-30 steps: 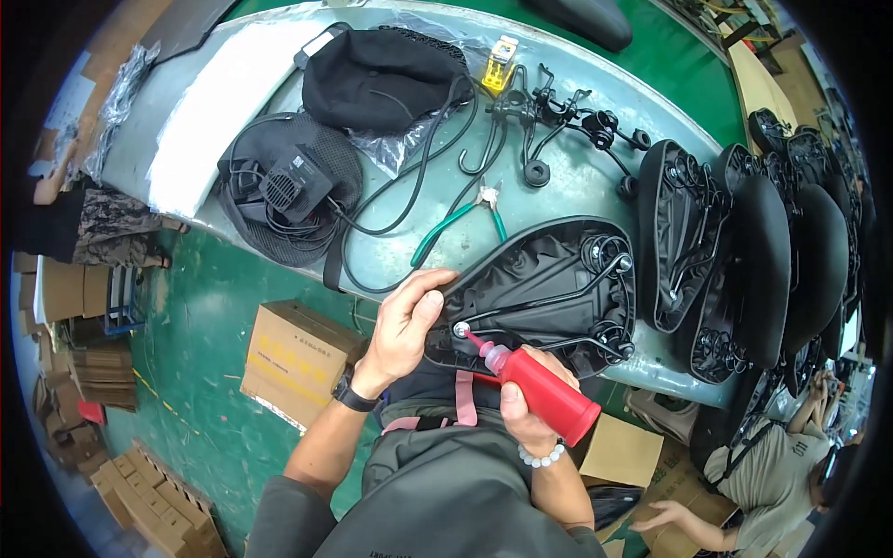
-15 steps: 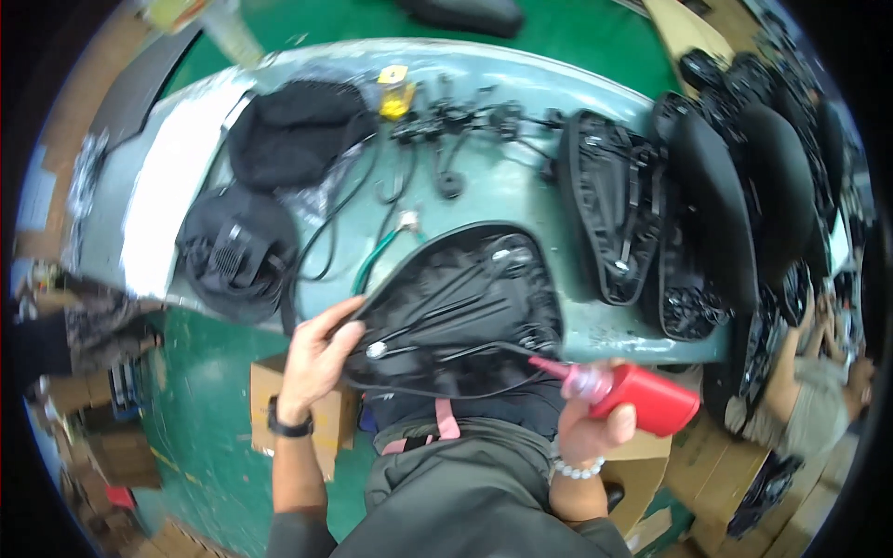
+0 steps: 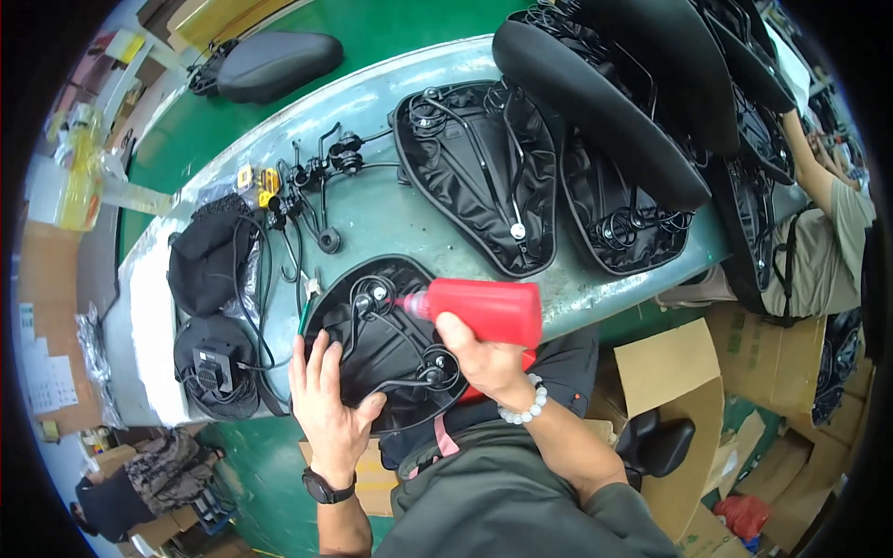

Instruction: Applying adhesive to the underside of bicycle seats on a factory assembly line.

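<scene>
A black seat [image 3: 395, 337] lies upside down at the table's near edge, its hollow underside showing metal rods, springs and bolts. My left hand [image 3: 327, 395] rests on its left side, open, fingers stretched out and thumb apart. In my right hand [image 3: 484, 363] is a red squeeze bottle [image 3: 488, 309] with a thin nozzle, tilted so that the nozzle points left. The tip is close to a round bolt [image 3: 379, 293] at the seat's far end; whether it touches I cannot tell. My right palm is partly hidden by the bottle.
A second upturned seat [image 3: 479, 177] lies beyond, with more black seats [image 3: 605, 121] stacked to the right. Metal clamps [image 3: 321, 167], a yellow container [image 3: 268, 186], green-handled pliers [image 3: 307, 302] and black fabric pieces [image 3: 209, 270] lie left. A person's arm [image 3: 809, 153] shows at right; cardboard boxes [image 3: 670, 372] stand below.
The view has swung to the right. The upturned seat has turned beneath my hands. My right hand has moved the red bottle from the seat's near right rim to over its far end.
</scene>
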